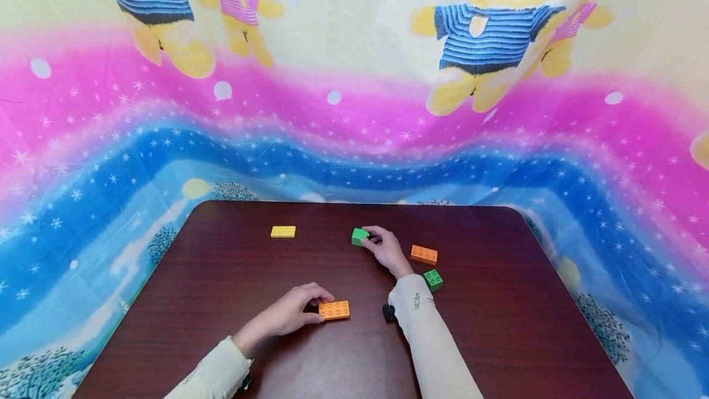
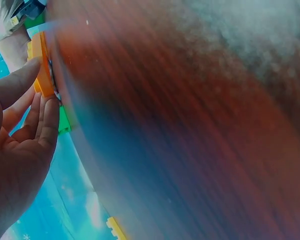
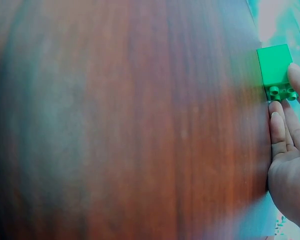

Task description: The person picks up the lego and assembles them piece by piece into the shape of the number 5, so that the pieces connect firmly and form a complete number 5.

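Note:
My left hand [image 1: 295, 309] pinches the end of an orange toy brick [image 1: 335, 310] between thumb and fingers, studs facing up, near the middle of the table. In the left wrist view the thumb lies against one long side of that orange brick [image 2: 42, 65]. Farther back, my right hand [image 1: 386, 250] holds a small green brick [image 1: 359, 237] at its right side. The right wrist view shows this green brick [image 3: 276, 65] turned on its side, its studs toward the fingers and the thumb at its edge.
A yellow brick [image 1: 283, 231] lies at the back left of the dark wooden table [image 1: 221, 276]. Right of my right hand are another orange brick [image 1: 424, 254] and a second green brick [image 1: 433, 279], close to the sleeve. A printed curtain [image 1: 354, 122] hangs behind the table.

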The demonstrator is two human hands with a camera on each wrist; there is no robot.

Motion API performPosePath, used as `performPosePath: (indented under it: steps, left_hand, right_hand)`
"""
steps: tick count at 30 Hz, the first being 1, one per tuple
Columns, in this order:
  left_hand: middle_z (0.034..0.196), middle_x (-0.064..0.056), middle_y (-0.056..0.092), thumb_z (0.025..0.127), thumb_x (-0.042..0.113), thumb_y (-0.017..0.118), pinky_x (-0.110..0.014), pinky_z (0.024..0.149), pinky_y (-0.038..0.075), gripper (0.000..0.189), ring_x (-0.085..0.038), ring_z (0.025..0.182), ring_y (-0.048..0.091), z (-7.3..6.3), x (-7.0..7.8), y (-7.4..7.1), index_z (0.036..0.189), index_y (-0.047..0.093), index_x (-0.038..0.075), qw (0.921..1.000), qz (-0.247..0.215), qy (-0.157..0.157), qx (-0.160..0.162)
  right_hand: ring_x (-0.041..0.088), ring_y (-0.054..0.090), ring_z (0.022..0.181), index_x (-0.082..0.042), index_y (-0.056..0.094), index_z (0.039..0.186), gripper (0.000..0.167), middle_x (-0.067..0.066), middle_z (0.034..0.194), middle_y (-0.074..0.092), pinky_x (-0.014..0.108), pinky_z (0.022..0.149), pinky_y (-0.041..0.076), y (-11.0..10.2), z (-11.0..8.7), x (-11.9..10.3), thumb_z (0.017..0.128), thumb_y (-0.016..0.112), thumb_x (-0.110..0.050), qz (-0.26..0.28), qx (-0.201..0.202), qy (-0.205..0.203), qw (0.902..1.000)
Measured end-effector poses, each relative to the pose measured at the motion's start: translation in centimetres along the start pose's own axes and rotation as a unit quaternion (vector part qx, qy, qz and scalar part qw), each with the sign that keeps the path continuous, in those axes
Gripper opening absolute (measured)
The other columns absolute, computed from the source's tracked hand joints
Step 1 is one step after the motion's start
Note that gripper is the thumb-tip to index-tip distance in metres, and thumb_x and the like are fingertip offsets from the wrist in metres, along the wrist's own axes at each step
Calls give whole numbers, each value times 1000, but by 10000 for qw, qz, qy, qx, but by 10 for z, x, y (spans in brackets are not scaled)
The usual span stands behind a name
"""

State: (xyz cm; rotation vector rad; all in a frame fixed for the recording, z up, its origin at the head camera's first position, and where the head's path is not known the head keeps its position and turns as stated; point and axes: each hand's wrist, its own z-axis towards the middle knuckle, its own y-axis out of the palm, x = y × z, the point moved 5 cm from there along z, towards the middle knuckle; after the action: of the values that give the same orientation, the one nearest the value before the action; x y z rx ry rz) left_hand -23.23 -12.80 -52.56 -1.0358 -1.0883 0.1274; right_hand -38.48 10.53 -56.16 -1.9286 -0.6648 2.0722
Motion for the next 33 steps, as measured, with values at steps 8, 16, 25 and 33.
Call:
performPosePath:
  steps: [8,16,25,33]
  left_hand:
    - [113,0,69,91,9,79,-31,89,55,32,-13,99,63,1,0,5,122,70,10,9997,153,-50,-174]
    - [115,0,69,91,10,79,-30,93,53,32,-13,104,63,4,2,9,122,71,9,9988,427,18,-245]
    - [118,1,69,91,10,79,-36,101,52,33,-15,113,63,3,4,11,122,71,11,9972,696,66,-279]
    - [116,-1,68,90,11,81,-31,94,53,36,-14,104,63,2,3,11,124,69,9,9987,458,53,-218]
  right_hand:
    - [22,60,102,-22,66,139,37,6,125,66,38,85,54,1,0,1,102,67,-23,2,-15,-6,10000]
    - [22,60,102,-23,66,139,37,7,124,67,38,85,54,1,0,0,102,68,-24,-19,-18,19,10000]
    - [22,60,102,-24,65,139,38,6,122,66,39,86,54,2,2,4,101,68,-24,-52,4,83,10000]
    - [22,60,103,-25,65,139,37,5,123,66,39,87,54,2,2,3,101,69,-24,-64,-2,59,10000]
